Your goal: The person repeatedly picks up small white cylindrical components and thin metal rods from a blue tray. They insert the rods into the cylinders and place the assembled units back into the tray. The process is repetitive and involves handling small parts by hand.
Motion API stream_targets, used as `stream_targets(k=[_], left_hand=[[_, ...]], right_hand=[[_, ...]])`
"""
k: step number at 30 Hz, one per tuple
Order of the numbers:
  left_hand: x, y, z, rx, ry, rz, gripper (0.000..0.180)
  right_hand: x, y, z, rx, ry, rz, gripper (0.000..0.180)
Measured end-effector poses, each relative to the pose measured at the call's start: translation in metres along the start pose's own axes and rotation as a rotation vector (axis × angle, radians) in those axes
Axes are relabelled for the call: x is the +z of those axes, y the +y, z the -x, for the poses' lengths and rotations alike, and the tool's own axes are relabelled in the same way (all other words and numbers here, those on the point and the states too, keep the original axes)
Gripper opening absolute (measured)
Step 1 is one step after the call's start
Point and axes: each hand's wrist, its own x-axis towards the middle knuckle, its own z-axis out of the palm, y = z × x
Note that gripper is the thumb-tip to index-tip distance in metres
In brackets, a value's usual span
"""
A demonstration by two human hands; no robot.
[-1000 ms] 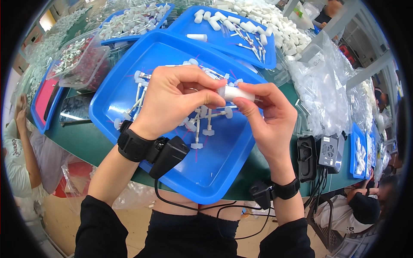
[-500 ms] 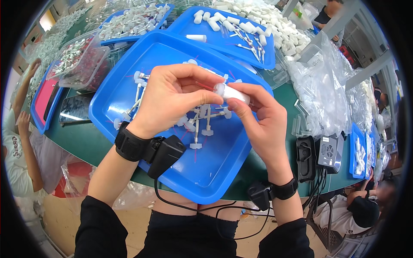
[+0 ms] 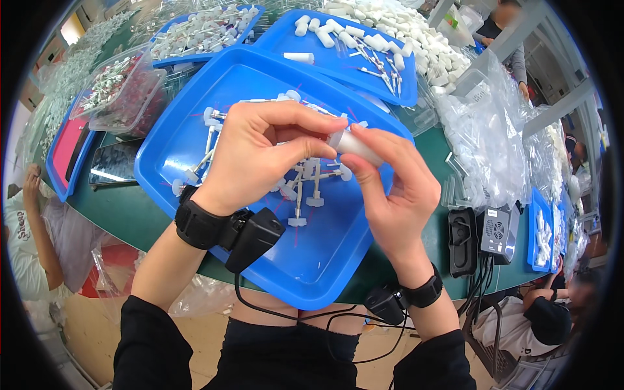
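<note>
We pinch a white tube (image 3: 354, 146) between left hand (image 3: 260, 156) and right hand (image 3: 396, 195), both grips closed on it above the blue tray (image 3: 325, 260), and a loose pinch could, we judge, drop it among the swabs (image 3: 305, 188) below.

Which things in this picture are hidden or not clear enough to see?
- White tube, head view: its left end is hidden by the left hand; the right hand holds it too.
- White stemmed pieces in the blue tray: partly hidden under both hands.
- Far trays: pieces too small.
</note>
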Motion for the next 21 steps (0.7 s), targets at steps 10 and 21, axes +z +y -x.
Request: stream_targets(k=[10, 21], left_hand=[[0.000, 0.006, -0.003, 0.018, -0.036, 0.081, 0.027], [0.002, 0.009, 0.000, 0.025, -0.016, -0.096, 0.025]], right_hand=[[-0.002, 0.002, -0.003, -0.089, 0.043, -0.065, 0.028], [-0.002, 0.000, 0.002, -0.069, 0.072, -0.037, 0.026]])
